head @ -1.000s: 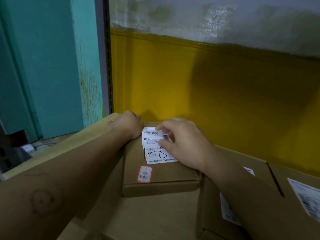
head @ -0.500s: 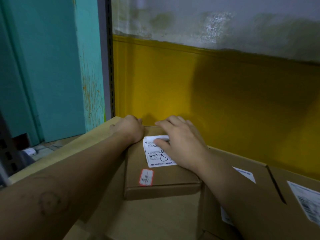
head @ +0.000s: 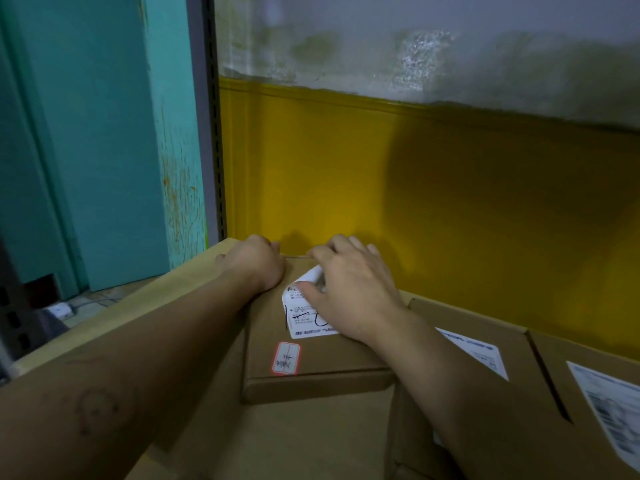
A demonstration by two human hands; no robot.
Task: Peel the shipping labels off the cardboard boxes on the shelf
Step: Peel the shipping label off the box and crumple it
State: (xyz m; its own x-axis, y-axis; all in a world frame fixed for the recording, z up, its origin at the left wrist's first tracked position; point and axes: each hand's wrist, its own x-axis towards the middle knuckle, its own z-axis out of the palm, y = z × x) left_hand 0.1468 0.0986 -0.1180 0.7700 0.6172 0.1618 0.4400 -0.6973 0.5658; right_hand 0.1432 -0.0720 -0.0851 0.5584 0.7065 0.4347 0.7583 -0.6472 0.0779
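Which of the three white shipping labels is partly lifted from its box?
The label on the small flat box, its far corner curled up in the right hand. The two labels further right lie flat, untouched.

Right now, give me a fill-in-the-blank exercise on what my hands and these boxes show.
The right hand pinches the shipping label on the small cardboard box; the left hand grips its far ____ corner.
The handwritten sticker below that label has a ____ border.
The wall band behind is ____.
Missing: left; red; yellow.
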